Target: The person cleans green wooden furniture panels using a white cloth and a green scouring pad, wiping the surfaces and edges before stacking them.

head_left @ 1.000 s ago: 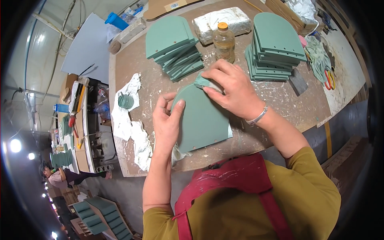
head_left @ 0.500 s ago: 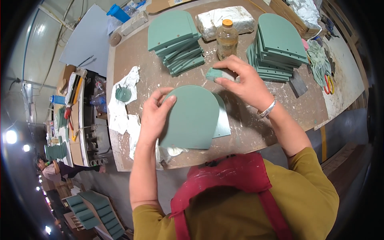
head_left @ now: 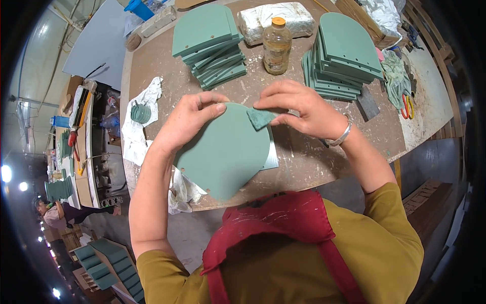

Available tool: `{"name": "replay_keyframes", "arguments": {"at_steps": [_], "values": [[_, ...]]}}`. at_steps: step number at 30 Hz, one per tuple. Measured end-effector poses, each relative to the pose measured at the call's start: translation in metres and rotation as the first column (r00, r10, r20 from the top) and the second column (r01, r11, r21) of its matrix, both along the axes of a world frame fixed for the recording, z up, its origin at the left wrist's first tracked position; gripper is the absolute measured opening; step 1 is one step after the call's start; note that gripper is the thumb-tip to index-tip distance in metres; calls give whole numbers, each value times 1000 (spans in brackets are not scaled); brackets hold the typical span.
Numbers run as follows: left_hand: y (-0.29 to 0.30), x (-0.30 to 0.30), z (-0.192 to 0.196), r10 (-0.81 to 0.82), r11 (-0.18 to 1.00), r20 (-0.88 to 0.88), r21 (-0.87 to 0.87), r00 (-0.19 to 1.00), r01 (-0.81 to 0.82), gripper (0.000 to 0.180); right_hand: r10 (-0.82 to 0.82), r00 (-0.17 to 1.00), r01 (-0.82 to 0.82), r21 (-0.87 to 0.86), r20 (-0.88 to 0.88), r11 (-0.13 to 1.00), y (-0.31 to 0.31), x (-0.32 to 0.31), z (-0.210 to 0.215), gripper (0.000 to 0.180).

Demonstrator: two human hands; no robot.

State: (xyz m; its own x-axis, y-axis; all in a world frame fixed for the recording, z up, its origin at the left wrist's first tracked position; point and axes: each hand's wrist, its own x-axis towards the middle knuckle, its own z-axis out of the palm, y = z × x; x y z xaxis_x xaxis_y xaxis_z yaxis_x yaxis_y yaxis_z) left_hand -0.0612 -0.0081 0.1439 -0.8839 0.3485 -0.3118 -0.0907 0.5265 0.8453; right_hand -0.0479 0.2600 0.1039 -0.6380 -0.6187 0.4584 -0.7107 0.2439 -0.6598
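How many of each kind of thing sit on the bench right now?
Stacks of green arched panels: 2
Green panel held in both hands: 1
Green sanding pad: 1
Amber bottle: 1
Red-handled scissors: 1
Total: 6

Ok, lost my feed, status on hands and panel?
Left hand grips green panel. Right hand pinches green pad on its edge. Nothing blocking.

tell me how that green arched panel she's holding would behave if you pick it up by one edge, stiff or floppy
Probably stiff: the green arched panel keeps a flat face though the left hand grips only its top edge. Likely light for its size, since fingertips alone seem to tilt it up. The small green pad in the right hand looks creased, so that is probably the floppy one.
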Motion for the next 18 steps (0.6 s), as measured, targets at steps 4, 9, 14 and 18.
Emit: {"name": "replay_keyframes", "arguments": {"at_steps": [4,9,14,18], "values": [[-8,-2,-2,-26,1000,29,-16,999,26,27,76,995,-83,122,60,989,11,5,3,37],[-2,-3,5,-23,999,68,-24,997,25,26,47,995,-49,26,82,998,10,0,11,35],[-10,-4,4,-41,998,49,-51,998,43,25,85,991,-102,169,106,980,13,-2,1,36],[-19,-2,8,36,999,64,-23,997,-35,26,38,960,-72,114,277,991,22,4,-4,36]]}}
